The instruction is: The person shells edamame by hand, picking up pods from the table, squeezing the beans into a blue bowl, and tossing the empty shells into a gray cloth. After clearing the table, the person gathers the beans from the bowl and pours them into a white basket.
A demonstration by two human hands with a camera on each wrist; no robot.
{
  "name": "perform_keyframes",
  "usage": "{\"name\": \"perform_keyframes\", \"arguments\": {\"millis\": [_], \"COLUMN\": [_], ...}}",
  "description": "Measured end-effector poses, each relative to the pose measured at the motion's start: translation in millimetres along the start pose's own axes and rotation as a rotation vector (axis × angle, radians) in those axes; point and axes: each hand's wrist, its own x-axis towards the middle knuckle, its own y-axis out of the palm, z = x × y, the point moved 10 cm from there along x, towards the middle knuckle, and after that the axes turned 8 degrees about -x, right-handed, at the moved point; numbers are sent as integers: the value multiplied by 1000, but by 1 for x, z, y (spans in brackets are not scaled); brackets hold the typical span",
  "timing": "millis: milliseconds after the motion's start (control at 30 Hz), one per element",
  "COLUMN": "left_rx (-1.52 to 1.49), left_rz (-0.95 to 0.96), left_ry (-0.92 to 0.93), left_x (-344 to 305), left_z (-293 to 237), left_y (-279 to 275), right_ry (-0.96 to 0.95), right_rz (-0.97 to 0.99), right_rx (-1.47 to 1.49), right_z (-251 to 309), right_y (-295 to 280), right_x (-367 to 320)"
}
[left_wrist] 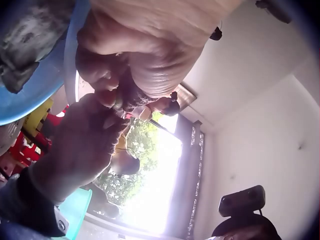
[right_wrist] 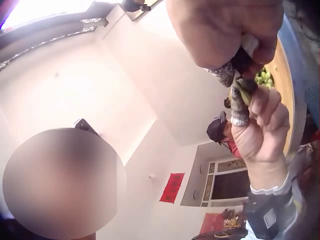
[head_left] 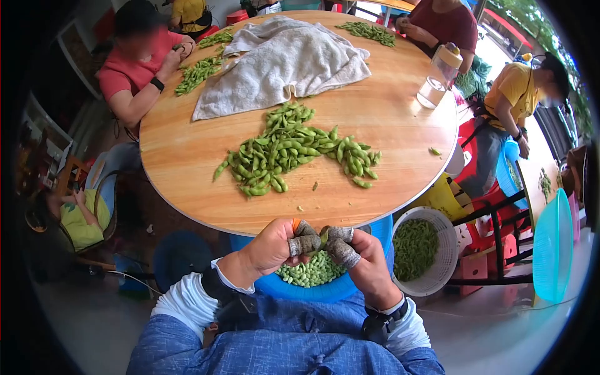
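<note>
My left hand and right hand meet above a blue basin at the table's near edge. Worn, grey-green covers wrap the thumbs and some fingers of both. Between the fingertips they pinch one green edamame pod, mostly hidden by the fingers. Pale green shelled beans lie in the basin below. Just beyond the hands, a heap of edamame pods spreads over the round wooden table.
A rumpled grey towel covers the table's middle. A clear bottle stands near its right edge. On the floor at right is a white basket of green pods. Other people sit around the table, with smaller pod piles.
</note>
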Motion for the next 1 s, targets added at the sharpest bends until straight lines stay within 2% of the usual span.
{"name": "perform_keyframes", "arguments": {"millis": [600, 1000], "left_rx": [-153, -95], "left_rz": [127, 124], "left_ry": [-65, -53], "left_x": [-7, -10], "left_z": [16, 16], "left_y": [18, 21], "right_ry": [19, 4], "right_rz": [44, 53], "right_rx": [150, 172], "right_z": [-6, -4], "right_y": [3, 4], "right_x": [-15, -20]}}
